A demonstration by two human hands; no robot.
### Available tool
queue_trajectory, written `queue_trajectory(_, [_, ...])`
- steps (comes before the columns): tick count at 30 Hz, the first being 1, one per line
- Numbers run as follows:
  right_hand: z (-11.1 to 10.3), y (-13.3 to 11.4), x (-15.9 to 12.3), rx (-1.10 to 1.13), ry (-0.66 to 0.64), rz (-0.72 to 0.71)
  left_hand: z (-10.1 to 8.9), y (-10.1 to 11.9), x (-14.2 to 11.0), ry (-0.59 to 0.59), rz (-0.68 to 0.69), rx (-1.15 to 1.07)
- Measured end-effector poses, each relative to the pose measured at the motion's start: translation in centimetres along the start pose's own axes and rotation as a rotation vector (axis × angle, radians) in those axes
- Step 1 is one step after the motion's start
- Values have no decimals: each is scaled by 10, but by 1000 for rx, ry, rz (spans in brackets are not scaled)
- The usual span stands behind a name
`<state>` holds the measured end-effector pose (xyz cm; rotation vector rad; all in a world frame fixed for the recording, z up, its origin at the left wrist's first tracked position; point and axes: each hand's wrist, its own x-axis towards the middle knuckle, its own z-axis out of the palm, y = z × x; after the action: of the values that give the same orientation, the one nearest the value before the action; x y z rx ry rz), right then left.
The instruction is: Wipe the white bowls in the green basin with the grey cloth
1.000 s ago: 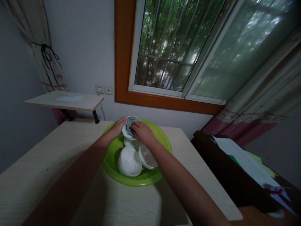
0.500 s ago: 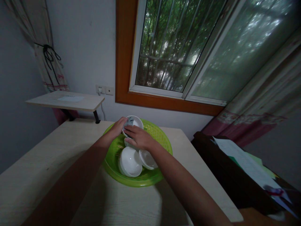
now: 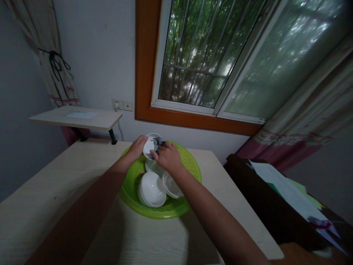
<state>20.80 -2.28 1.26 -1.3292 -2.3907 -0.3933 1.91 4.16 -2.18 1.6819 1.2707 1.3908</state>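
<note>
My left hand (image 3: 136, 148) grips the left rim of a small white bowl (image 3: 149, 146), tilted with its inside towards me. Pinched in my right hand (image 3: 169, 157) is a grey patterned cloth (image 3: 158, 141), which lies against the bowl's inner right side. Both hands are over the far part of a green plastic basin (image 3: 191, 162). Below them in the basin sit white bowls (image 3: 153, 188), seemingly stacked, a clear bowl (image 3: 171, 185) under my right forearm, and another clear bowl (image 3: 152, 166) partly hidden. The tips of wooden chopsticks (image 3: 140, 171) show at the left.
The basin stands on a pale wooden table (image 3: 149, 239). A raised shelf (image 3: 104, 119) with a paper sheet is at the back left, near wall sockets (image 3: 121, 105). Behind is a window with a wooden frame (image 3: 176, 123). Papers (image 3: 278, 184) lie on a dark surface at the right.
My right hand has moved right and slightly up with the cloth, from the bowl's left inner side towards its right rim. The bowl has shifted slightly left and up in my left hand.
</note>
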Motion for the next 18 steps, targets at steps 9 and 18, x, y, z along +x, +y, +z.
queue_trajectory(9, [-4,9,2,178,-170,-298,0,-9,5,41,-8,-29])
queue_trajectory(18, [8,8,0,293,-99,-328,6,-14,8,-113,-28,-99])
